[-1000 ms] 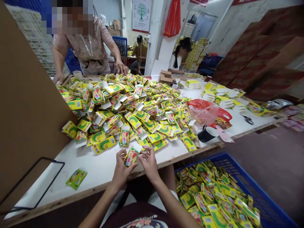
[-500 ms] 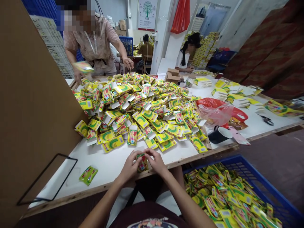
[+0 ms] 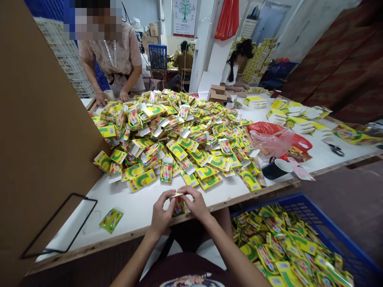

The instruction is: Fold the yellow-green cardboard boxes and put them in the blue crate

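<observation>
Both my hands meet at the near edge of the white table (image 3: 131, 213). My left hand (image 3: 160, 213) and my right hand (image 3: 196, 205) pinch one small yellow-green carton (image 3: 178, 204) between their fingertips, with its white top flap held up between them. Just beyond my hands lies a big heap of the same yellow-green cartons (image 3: 176, 135), many with white flaps open. One loose green sachet (image 3: 111, 219) lies alone on the table to my left.
A blue crate (image 3: 326, 239) full of cartons stands low at my right. A brown cardboard sheet (image 3: 32, 131) walls off the left. A dark cup (image 3: 277, 169), red plastic bag (image 3: 277, 137) and scissors (image 3: 335, 149) lie to the right. A person (image 3: 112, 59) leans over the far edge; others sit behind.
My hands have drawn the carton closer to the table edge and turned it upright, and the white flap now shows at the top. The person opposite has brought both hands down to the heap.
</observation>
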`<state>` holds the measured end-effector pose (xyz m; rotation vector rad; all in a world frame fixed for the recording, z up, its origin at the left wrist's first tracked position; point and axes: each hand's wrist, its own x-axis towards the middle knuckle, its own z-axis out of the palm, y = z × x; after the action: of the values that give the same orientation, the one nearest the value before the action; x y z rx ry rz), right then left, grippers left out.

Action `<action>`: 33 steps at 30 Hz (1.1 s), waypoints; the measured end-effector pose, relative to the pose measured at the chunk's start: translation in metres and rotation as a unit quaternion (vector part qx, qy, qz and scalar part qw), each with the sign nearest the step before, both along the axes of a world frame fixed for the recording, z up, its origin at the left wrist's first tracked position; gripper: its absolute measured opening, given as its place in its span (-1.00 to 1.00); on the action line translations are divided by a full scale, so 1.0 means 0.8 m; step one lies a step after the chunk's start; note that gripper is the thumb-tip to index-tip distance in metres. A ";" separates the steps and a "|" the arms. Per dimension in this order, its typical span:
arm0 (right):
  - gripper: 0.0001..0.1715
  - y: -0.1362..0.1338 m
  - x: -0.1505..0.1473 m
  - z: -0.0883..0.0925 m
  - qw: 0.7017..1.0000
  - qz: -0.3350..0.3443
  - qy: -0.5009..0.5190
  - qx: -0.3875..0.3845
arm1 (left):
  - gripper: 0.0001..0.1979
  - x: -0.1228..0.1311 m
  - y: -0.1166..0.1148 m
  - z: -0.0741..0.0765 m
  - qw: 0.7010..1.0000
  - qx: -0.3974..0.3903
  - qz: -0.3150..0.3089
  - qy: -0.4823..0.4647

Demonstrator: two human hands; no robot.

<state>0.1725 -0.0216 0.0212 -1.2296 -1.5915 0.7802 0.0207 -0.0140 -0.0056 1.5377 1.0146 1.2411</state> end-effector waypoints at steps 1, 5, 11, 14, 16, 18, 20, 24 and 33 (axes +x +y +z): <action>-0.85 -0.002 -0.001 0.003 1.000 0.002 -0.004 0.003 | -0.86 0.000 -0.001 0.002 1.000 0.003 0.006 0.011; -0.80 -0.001 -0.006 0.007 0.999 -0.033 -0.014 0.009 | -0.84 0.001 -0.001 0.010 0.999 -0.016 0.028 0.012; -0.77 0.012 -0.008 0.006 0.998 -0.054 -0.045 -0.003 | -0.82 0.003 0.009 0.006 0.998 -0.051 0.044 0.001; -0.80 0.008 -0.008 -0.002 0.999 -0.043 -0.032 -0.004 | -0.83 0.000 0.005 -0.003 0.999 -0.038 0.026 -0.018; -0.83 0.004 -0.012 -0.010 0.999 -0.031 -0.009 -0.009 | -0.84 -0.002 0.001 -0.006 1.000 -0.018 0.012 -0.020; -0.84 -0.003 -0.012 -0.011 0.999 -0.032 0.002 -0.004 | -0.84 -0.005 0.002 -0.004 1.000 0.009 -0.008 0.002; -0.82 -0.015 0.001 0.001 0.998 -0.065 -0.016 0.012 | -0.83 -0.006 0.014 0.001 0.999 0.037 -0.004 0.037; -0.75 -0.074 0.099 0.057 0.957 -0.225 -0.185 0.009 | -0.70 -0.003 0.072 0.003 0.980 0.049 0.132 0.144; -0.68 -0.138 0.184 0.071 0.901 -0.369 -0.221 -0.061 | -0.49 0.016 0.099 -0.002 0.994 -0.027 0.054 0.096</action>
<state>0.3194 -0.1319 0.0780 -2.0327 -1.2458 0.1052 0.0334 0.0650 -0.0074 1.6002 1.2603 1.1445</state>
